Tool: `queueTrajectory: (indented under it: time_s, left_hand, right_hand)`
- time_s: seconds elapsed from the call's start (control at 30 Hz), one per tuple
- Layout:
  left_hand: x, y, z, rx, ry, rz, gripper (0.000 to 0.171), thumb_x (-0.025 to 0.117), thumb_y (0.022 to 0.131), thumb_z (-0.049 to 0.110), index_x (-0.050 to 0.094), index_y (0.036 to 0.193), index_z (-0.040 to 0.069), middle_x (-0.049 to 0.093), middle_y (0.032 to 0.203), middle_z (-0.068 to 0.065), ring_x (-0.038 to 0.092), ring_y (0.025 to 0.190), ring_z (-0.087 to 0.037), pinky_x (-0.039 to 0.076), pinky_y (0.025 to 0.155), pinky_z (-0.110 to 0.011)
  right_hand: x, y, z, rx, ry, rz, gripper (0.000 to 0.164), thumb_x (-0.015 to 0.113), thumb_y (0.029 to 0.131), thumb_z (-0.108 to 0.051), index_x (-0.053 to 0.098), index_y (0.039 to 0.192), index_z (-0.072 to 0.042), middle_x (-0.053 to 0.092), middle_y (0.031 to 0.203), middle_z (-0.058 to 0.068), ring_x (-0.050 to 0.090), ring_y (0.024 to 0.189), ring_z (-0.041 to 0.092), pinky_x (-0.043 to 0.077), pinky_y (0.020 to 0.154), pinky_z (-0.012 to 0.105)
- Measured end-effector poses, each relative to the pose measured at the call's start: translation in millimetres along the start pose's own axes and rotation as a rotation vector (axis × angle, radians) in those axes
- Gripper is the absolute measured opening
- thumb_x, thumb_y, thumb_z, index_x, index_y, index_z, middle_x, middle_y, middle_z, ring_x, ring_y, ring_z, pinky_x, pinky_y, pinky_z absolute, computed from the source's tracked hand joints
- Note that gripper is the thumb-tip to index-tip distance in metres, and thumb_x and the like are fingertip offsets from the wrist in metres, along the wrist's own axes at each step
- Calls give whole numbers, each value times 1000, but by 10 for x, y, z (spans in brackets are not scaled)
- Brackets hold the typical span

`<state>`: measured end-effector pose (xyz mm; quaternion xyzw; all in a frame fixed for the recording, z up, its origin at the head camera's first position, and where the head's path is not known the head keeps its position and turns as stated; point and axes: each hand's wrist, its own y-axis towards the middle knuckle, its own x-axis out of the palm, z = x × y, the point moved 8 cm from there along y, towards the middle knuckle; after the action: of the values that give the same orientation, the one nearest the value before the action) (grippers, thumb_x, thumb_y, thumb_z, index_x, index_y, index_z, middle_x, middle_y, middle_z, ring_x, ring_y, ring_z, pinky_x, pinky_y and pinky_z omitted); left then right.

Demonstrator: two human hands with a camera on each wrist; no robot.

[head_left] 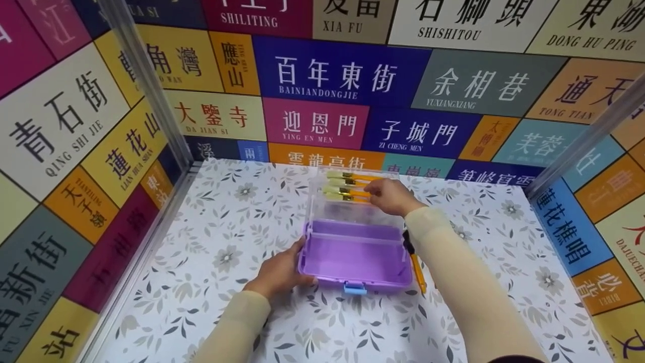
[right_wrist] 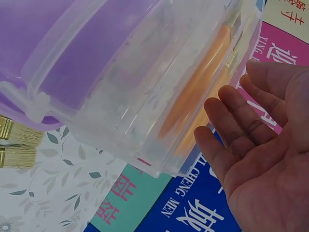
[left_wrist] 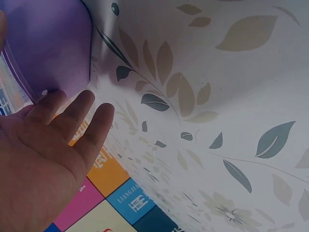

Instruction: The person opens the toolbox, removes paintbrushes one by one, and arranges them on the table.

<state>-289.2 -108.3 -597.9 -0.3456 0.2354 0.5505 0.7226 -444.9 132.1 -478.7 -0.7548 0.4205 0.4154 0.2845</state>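
A purple plastic box [head_left: 355,252] sits on the table with its clear lid [head_left: 327,214] swung back, away from the person. Several paintbrushes [head_left: 347,194] with pale bristles and orange handles lie across the lid. My right hand [head_left: 395,196] is at the handle ends; in the right wrist view its fingers are loosely extended beside the lid's edge, with no brush visibly gripped. At the box's left side is my left hand [head_left: 282,269], its fairly straight fingers touching the purple wall in the left wrist view. The box's inside shows only bare purple plastic.
Right of the box, beneath the right forearm, lie more brushes [head_left: 417,267] with orange handles. A pale blue latch [head_left: 355,288] sticks out from the box's front. The floral tabletop [head_left: 227,259] is bounded by panels printed with place names at the back and sides.
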Motion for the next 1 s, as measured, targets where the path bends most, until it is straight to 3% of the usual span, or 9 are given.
queueTrajectory:
  time_s: [0.23, 0.47, 1.0]
  left_hand:
    - [-8, 3, 10, 17, 5, 6, 115, 87, 70, 50, 19, 161, 28, 45, 152, -9, 47, 133, -34, 36, 111, -51]
    - [-19, -16, 77, 88, 10, 24, 116, 87, 70, 50, 21, 161, 21, 47, 150, -12, 50, 130, -35, 39, 109, -49]
    - [-8, -10, 10, 35, -2, 14, 118, 88, 69, 51, 19, 161, 26, 45, 152, -11, 47, 132, -36, 37, 110, -51]
  right_hand:
    - [15, 22, 32, -13, 7, -11, 33, 59, 95, -6, 66, 127, 2, 67, 122, 21, 61, 114, 36, 47, 100, 50]
    - [96, 35, 90, 14, 14, -37, 30, 60, 98, -12, 68, 124, 0, 69, 118, 17, 63, 112, 33, 49, 98, 48]
    - [155, 70, 10, -24, -40, -51, 26, 59, 99, -12, 72, 119, -1, 71, 115, 14, 64, 109, 33, 49, 97, 49]
